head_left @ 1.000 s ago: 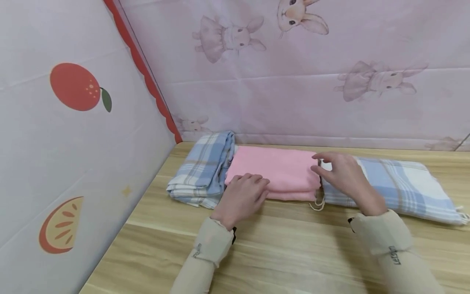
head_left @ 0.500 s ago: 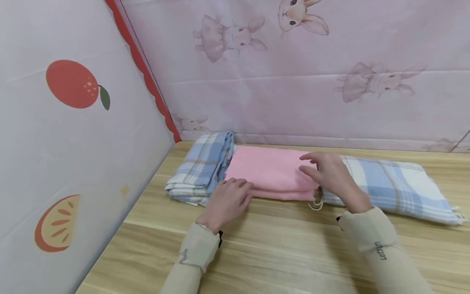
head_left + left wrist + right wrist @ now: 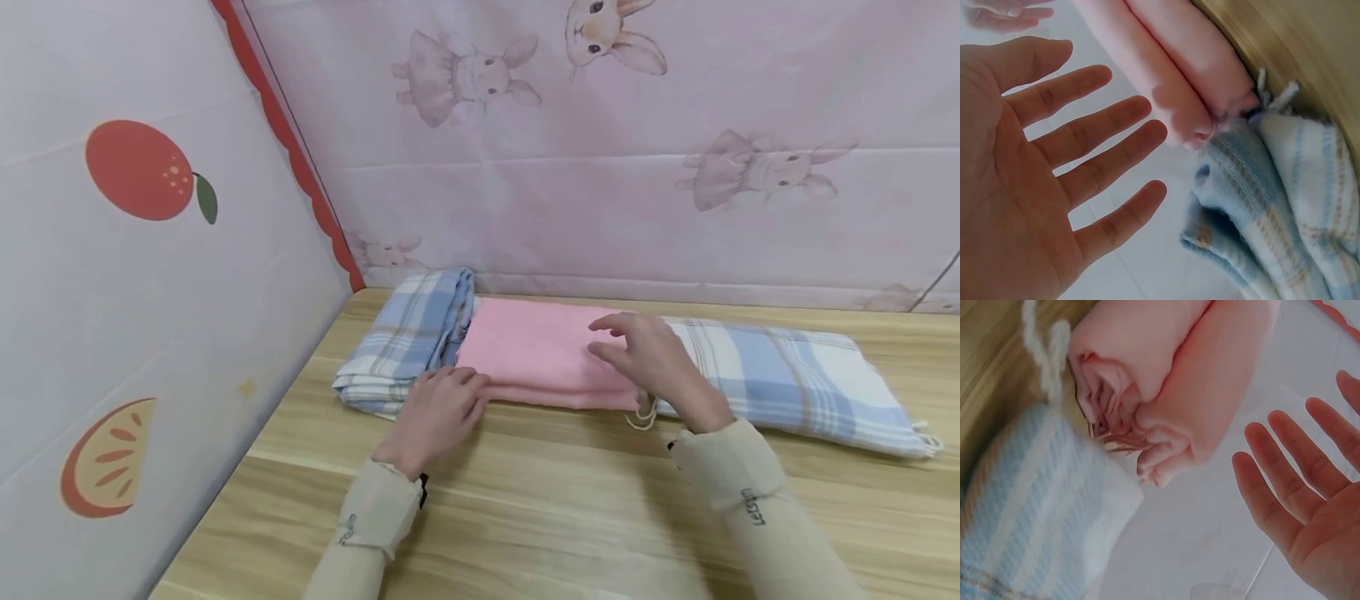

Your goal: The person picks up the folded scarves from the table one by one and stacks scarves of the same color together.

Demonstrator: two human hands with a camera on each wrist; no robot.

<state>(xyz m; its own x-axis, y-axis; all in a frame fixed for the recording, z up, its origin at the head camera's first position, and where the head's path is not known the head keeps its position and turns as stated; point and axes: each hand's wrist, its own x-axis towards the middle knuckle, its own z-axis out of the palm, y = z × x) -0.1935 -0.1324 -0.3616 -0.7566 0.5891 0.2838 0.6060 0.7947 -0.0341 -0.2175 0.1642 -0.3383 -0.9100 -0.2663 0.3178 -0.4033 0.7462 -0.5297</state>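
Observation:
A folded pink cloth lies on the table between two blue-and-white plaid cloths. My left hand is at its front left corner, beside the folded left plaid cloth; the left wrist view shows that hand with straight, spread fingers and nothing in it. Over the right part of the pink cloth hovers my right hand, thumb and fingers apart. Its palm holds nothing in the right wrist view. The flatter right plaid cloth extends to the right, with white fringe at its end.
All three cloths sit on a wood-grain table near its back edge. Behind stands a pink wall sheet printed with rabbits. A white sheet with fruit pictures borders the left side.
Both hands have shifted left, the left one to the pink cloth's front left corner, the right one further over its right part. The cloths look unmoved.

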